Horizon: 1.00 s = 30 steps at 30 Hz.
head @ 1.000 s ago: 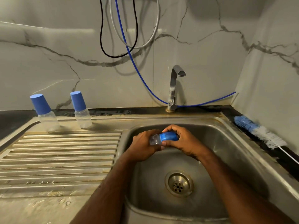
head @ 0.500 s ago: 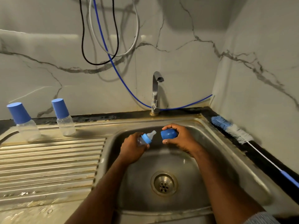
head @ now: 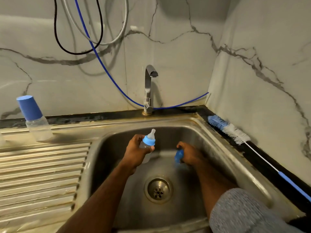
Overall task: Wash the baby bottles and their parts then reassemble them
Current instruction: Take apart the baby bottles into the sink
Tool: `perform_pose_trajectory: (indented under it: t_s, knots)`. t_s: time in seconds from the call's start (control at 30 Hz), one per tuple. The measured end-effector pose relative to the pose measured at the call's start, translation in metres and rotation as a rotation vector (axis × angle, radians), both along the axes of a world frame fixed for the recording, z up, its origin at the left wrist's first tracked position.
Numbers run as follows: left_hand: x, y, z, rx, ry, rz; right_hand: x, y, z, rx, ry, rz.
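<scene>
Disassembly is in hand: left hand (head: 136, 153) grips the bottle (head: 146, 145) over the sink (head: 223, 148), right hand (head: 189, 154) holds its blue cap (head: 178, 156). Next, I judge, unscrewing the teat ring.

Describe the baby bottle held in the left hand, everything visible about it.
The baby bottle is small, with a clear, plastic-looking body, a light blue screw collar and a pale translucent teat on top. Its cap is off. It stands roughly upright, teat tilted slightly right, over the sink basin in front of the tap. The left hand grips the body, thumb across the front just under the collar. Its contents cannot be told.
</scene>
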<state>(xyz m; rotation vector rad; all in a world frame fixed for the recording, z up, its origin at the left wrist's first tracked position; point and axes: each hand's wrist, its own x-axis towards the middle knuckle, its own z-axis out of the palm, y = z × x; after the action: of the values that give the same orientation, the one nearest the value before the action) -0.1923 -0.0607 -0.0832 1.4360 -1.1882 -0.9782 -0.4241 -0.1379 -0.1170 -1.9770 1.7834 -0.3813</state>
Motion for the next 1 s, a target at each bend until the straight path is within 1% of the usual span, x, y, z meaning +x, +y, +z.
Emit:
perform_pose_trajectory:
  t_s: [0.13,0.3,0.47,0.57,0.6,0.63,0.7,0.77,0.83,0.87,0.9,1.0]
  knots:
    - [0.001,-0.003,-0.004,0.038,0.032,0.02,-0.003,0.002,-0.002,-0.001,0.13,-0.016]
    - [-0.004,-0.003,-0.003,0.023,-0.022,-0.065,-0.005,-0.001,-0.003,0.059,0.236,0.028]
    - [-0.006,0.002,0.005,0.006,-0.034,-0.092,-0.004,0.001,-0.004,0.021,0.271,0.024]
    - [-0.004,0.003,0.007,-0.007,-0.036,-0.063,0.0,0.002,0.001,-0.035,0.269,0.048]
    - [-0.003,0.002,0.007,-0.019,-0.039,-0.044,0.004,0.0,0.004,-0.067,0.224,0.029]
    - [-0.002,0.002,0.008,-0.032,-0.049,-0.019,0.01,-0.003,0.01,-0.091,0.139,-0.001]
    - [0.003,0.0,0.008,-0.054,-0.083,0.035,0.025,-0.01,0.029,-0.081,-0.172,-0.043]
    - [0.007,-0.002,0.007,-0.073,-0.123,0.077,0.042,-0.009,0.054,-0.022,-0.513,-0.02]
    - [0.01,-0.002,0.007,-0.092,-0.155,0.11,0.054,0.001,0.075,0.045,-0.713,0.053]
    - [0.011,-0.001,0.007,-0.111,-0.175,0.119,0.059,0.007,0.079,0.069,-0.746,0.103]
    - [0.012,-0.001,0.007,-0.139,-0.207,0.118,0.064,0.014,0.081,0.077,-0.718,0.143]
    - [0.011,-0.001,0.007,-0.235,-0.347,0.061,0.079,0.027,0.075,0.084,-0.557,0.22]
